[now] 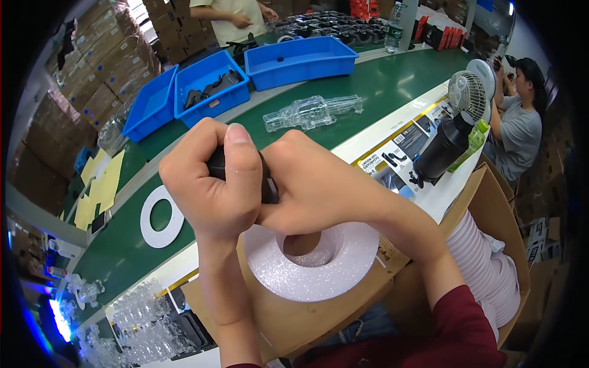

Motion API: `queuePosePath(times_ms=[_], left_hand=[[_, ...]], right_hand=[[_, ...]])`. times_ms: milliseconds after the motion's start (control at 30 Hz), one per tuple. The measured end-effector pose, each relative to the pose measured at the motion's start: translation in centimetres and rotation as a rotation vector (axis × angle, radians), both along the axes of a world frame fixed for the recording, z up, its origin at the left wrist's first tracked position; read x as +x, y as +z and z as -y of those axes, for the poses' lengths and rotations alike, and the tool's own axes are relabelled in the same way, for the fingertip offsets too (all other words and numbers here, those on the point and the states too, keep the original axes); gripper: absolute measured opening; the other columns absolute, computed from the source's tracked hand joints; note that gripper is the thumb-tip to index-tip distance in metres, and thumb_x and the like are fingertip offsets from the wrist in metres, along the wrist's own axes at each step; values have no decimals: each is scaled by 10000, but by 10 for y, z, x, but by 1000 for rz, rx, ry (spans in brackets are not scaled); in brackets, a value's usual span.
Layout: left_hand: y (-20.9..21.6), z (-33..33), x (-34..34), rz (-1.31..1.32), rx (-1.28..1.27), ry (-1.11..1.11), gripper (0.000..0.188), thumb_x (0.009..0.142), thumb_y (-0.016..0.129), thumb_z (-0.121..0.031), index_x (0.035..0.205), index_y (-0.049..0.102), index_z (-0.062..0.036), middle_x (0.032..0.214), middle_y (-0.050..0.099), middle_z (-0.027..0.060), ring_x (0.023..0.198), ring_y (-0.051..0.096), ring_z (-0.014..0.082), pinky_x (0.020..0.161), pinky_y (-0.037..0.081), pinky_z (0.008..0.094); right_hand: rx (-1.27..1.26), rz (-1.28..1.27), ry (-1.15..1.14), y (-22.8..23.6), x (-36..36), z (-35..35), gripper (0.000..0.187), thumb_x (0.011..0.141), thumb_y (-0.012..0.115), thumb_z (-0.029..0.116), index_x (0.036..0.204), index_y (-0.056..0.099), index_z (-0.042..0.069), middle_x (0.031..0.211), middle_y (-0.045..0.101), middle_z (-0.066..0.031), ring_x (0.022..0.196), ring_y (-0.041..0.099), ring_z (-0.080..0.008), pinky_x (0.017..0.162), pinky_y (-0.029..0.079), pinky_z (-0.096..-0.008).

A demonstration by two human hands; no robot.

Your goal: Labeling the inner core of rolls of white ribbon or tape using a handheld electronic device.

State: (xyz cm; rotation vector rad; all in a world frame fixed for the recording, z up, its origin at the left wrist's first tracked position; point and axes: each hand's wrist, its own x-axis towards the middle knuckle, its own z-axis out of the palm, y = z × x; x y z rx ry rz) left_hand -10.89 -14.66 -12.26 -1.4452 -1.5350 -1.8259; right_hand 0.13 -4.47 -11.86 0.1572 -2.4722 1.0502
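Note:
In front of my chest, my left hand (211,178) is closed around a dark, rounded black part (269,184), its thumb lying on top. From the other side my right hand (307,184) grips the same part, its fingers mostly hidden behind it. Only bits of the black part show between the hands, so I cannot tell its full shape. Below them, a thick white foam ring (310,283) rests on brown cardboard (368,285). Left of my hands a flat white ring (149,224) lies on the green table (264,138).
Blue bins (300,73) line the far side, one holding black parts (215,87). A clear plastic tray (316,113) lies ahead. A fan (469,95) stands right, beside a carton of white rings (475,257). Clear trays (144,319) pile at left. Two people (521,116) are beyond.

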Motion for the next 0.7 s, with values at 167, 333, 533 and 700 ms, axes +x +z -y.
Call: queuePosePath(times_ms=[167, 333, 533, 700], left_hand=[[2, -5, 5, 0, -3, 21, 337, 893, 656, -188, 640, 534, -1, 549, 439, 12, 516, 354, 83, 472, 269, 278], [5, -9, 15, -10, -14, 24, 332, 892, 646, -183, 636, 532, -5, 549, 438, 14, 517, 358, 84, 473, 266, 279], [6, -21, 27, -10, -32, 17, 330, 892, 641, -179, 636, 518, -11, 553, 432, 19, 522, 359, 88, 480, 265, 280], [11, -25, 34, -2, -29, 22, 320, 887, 642, -170, 637, 516, -14, 563, 438, 20, 526, 367, 96, 489, 266, 287]], right_hand=[[13, 26, 1, 3, 5, -5, 179, 731, 735, 123, 746, 667, -42, 657, 648, -211, 607, 660, -374, 578, 511, -398], [7, 24, 10, 5, 13, -11, 189, 737, 730, 133, 739, 666, -44, 642, 636, -214, 592, 648, -376, 566, 503, -404], [1, 2, -1, 1, 24, -24, 201, 725, 730, 137, 719, 651, -47, 619, 610, -225, 569, 621, -399, 553, 499, -411], [0, -7, -6, 7, 31, -29, 203, 721, 728, 138, 719, 648, -49, 621, 609, -227, 580, 622, -407, 561, 506, -412]])
